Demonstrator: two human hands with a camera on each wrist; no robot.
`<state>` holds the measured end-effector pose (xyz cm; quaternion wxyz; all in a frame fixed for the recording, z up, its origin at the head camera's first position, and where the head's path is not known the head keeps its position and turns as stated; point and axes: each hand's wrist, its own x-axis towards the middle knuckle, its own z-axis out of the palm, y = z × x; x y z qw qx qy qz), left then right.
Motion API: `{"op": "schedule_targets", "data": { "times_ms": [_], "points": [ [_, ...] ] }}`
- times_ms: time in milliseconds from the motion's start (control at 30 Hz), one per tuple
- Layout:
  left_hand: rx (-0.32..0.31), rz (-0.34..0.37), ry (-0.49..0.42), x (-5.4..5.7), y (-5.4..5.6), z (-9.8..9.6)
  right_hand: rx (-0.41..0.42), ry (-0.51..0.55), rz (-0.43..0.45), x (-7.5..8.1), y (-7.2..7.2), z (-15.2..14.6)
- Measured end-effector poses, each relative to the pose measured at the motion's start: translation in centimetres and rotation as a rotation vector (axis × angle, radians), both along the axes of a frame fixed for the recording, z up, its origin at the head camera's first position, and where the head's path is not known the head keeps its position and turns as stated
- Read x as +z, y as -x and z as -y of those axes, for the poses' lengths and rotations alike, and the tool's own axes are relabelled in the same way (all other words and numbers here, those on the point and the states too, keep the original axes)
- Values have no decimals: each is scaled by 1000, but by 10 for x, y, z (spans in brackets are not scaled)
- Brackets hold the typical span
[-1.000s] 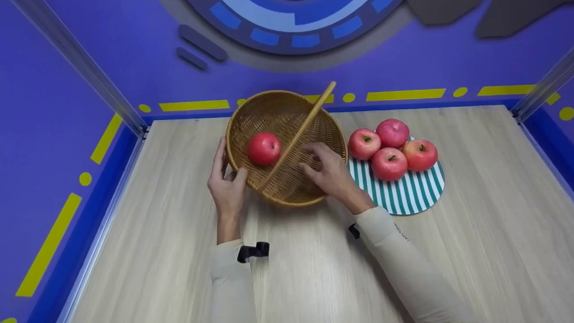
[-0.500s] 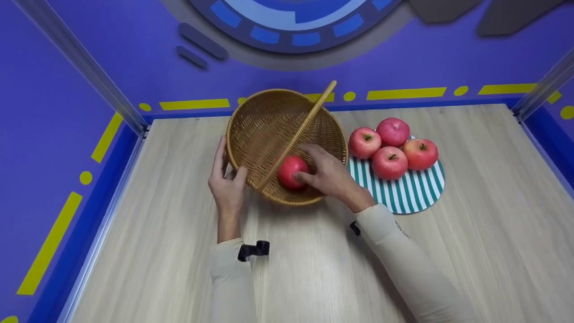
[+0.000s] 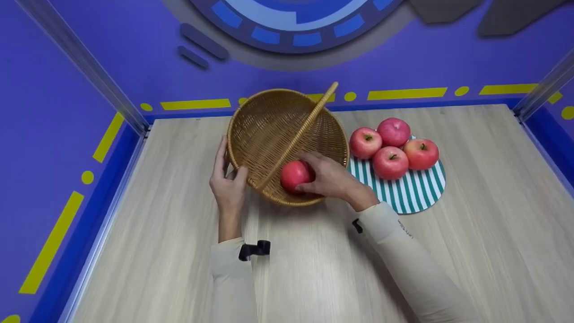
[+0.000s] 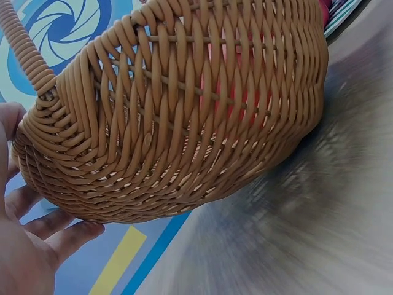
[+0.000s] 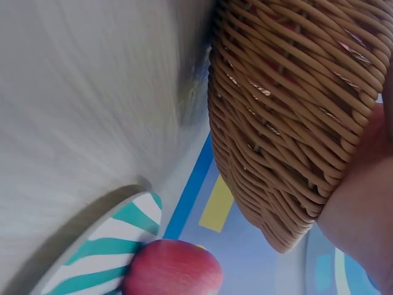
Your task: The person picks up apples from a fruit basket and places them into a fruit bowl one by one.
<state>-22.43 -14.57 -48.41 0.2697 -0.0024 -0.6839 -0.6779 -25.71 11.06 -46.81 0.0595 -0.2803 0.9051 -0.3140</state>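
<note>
A wicker basket (image 3: pixel 267 128) with a slanting handle (image 3: pixel 309 120) stands in the middle of the table near the back wall. My left hand (image 3: pixel 229 190) holds its left side, thumb on the rim and fingers along the outer wall; in the left wrist view those fingers press the weave (image 4: pixel 172 110). Inside the basket's near right part, my right hand (image 3: pixel 332 180) grips a red apple (image 3: pixel 293 176), thumb in front and fingers behind. The palm covers the apple's right side. The right wrist view shows mostly the basket's outer wall (image 5: pixel 301 117), so the grip is hidden there.
Right of the basket lies a round green-and-white striped placemat (image 3: pixel 415 197). Several red apples (image 3: pixel 390 163) sit clustered on its far part, one close to the basket's rim. A blue-purple wall (image 3: pixel 134 58) rises behind the wooden table (image 3: pixel 175 251).
The apple in the basket has shifted from left of the handle to the right, toward my right hand. My right fingers have closed round it. The left hand and basket stay put.
</note>
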Motion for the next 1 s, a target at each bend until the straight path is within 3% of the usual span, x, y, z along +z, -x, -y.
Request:
{"op": "schedule_targets", "data": {
  "times_ms": [233, 567, 1000],
  "points": [
    [-10, -2, -4, -1, 0, 0, -3, -16, 25, 3, 0, 0],
    [-5, 6, 1, -1, 1, 1, -131, 40, 68, 0, -1, 8],
    [7, 5, 18, -3, -1, 1, -44, 20, 55, 1, 0, 7]
  ]
}}
